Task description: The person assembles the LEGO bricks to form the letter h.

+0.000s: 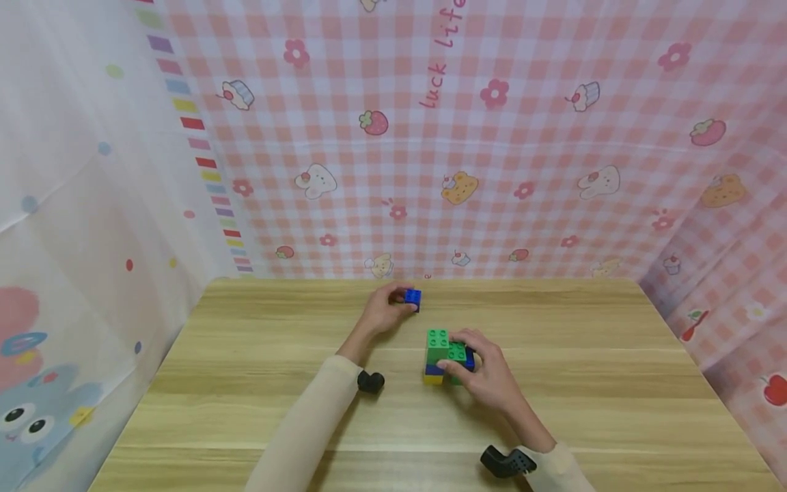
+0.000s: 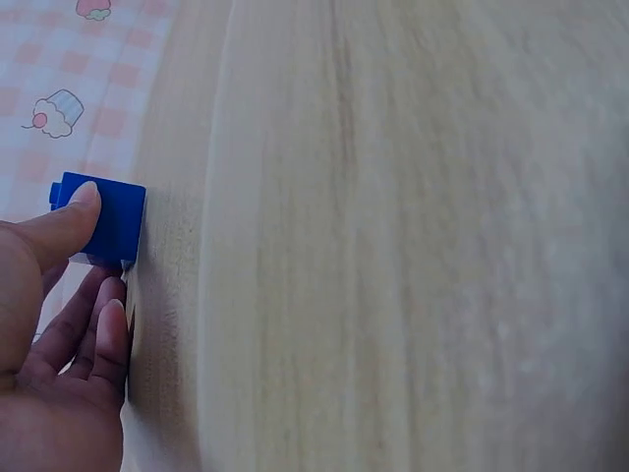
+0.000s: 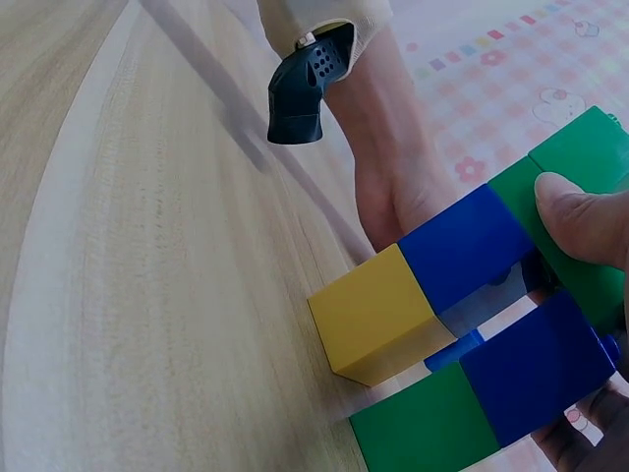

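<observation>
Near the back of the table, my left hand [image 1: 382,313] pinches a small blue toy building brick [image 1: 412,299]. In the left wrist view the thumb presses one face of this blue brick [image 2: 120,218], and its studs point left. My right hand [image 1: 488,372] grips a built block of bricks from its right side. In the right wrist view one column has a yellow brick [image 3: 378,315] at the bottom, a blue brick [image 3: 464,246] above it and green bricks [image 3: 585,152] on top. The second column has a green brick [image 3: 428,423] under a dark blue brick [image 3: 536,369].
The wooden table [image 1: 246,383] runs back to a pink checked cloth [image 1: 430,150]. A pale curtain [image 1: 123,225] hangs at the left. Black wrist cameras sit at the left cuff [image 1: 344,372] and right cuff [image 1: 556,465].
</observation>
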A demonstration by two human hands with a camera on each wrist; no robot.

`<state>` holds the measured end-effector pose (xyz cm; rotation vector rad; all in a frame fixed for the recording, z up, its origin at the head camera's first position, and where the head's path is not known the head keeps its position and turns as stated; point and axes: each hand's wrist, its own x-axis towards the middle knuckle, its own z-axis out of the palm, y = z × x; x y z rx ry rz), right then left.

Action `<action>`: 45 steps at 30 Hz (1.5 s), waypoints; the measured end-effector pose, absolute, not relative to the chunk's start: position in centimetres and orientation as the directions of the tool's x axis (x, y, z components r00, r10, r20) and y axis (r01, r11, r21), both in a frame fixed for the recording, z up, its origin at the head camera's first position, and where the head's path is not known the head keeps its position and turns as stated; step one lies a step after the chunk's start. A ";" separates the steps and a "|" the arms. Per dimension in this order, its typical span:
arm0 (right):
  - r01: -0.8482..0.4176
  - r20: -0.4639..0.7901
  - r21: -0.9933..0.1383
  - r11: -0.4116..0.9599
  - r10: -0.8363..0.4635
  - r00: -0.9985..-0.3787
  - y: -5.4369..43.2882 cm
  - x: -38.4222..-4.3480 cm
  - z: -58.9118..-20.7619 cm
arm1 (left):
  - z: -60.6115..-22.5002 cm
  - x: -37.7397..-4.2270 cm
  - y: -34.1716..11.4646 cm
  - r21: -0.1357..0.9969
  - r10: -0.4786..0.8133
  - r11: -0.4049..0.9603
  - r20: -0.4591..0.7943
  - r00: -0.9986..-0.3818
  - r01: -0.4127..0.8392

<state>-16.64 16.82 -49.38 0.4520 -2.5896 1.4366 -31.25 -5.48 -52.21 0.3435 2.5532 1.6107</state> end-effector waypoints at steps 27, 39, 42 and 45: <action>-0.359 0.296 -0.799 0.482 -0.205 -0.933 16.9 -16.6 -49.5 | -52.1 -30.1 -6.1 0.918 0.173 0.383 0.043 -0.984 0.108; -0.350 0.288 -0.808 0.474 -0.200 -0.936 16.8 -16.6 -49.6 | -52.5 -28.4 -6.6 0.941 0.131 0.324 0.058 -0.990 0.098; -0.347 0.286 -0.813 0.467 -0.199 -0.937 16.9 -16.7 -49.7 | -52.6 -28.0 -6.6 0.949 0.126 0.301 0.053 -0.991 0.089; -0.343 0.281 -0.817 0.463 -0.199 -0.939 16.9 -16.8 -49.8 | -52.5 -27.5 -6.6 0.955 0.123 0.286 0.046 -0.991 0.079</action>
